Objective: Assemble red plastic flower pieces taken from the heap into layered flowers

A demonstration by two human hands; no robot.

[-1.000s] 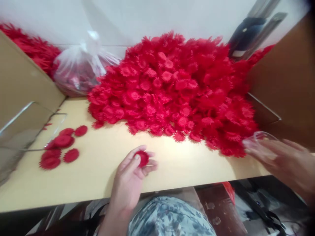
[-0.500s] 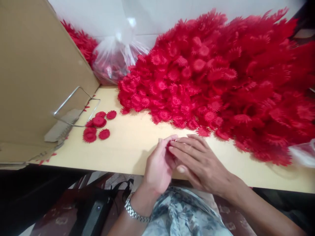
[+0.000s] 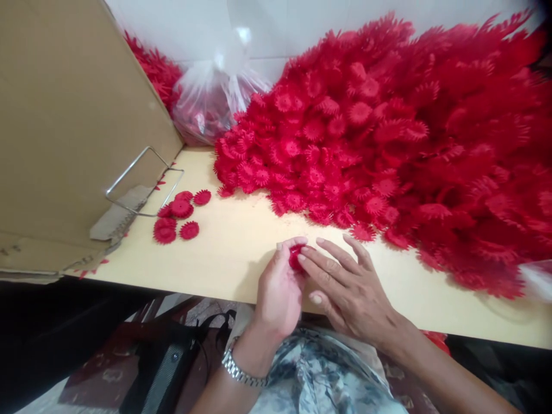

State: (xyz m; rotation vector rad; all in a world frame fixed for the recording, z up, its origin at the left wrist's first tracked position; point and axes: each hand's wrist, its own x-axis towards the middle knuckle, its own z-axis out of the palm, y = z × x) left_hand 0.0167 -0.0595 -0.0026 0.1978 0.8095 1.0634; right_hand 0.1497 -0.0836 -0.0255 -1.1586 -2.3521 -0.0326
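Observation:
Near the table's front edge, my left hand (image 3: 278, 293) is curled around a small red fringed disc (image 3: 295, 259), held between thumb and fingers. Part of the disc is hidden by the hands. My right hand (image 3: 356, 290) reaches in from the right with its fingers spread, the index fingertip resting against the disc. Beyond both hands lies a large heap of red fringed flower discs (image 3: 319, 172). Several more fringed discs (image 3: 181, 208) lie in a small group to the left.
A cardboard box (image 3: 86, 115) stands at the left, with a bent metal wire frame (image 3: 129, 168) beside its torn edge. A tied clear plastic bag (image 3: 207, 103) leans against the white wall. The cream tabletop (image 3: 228, 253) ends close to my lap.
My right hand's fingers have spread and lifted off my left palm, uncovering more of the red disc. The view has shifted slightly. My left hand keeps its grip.

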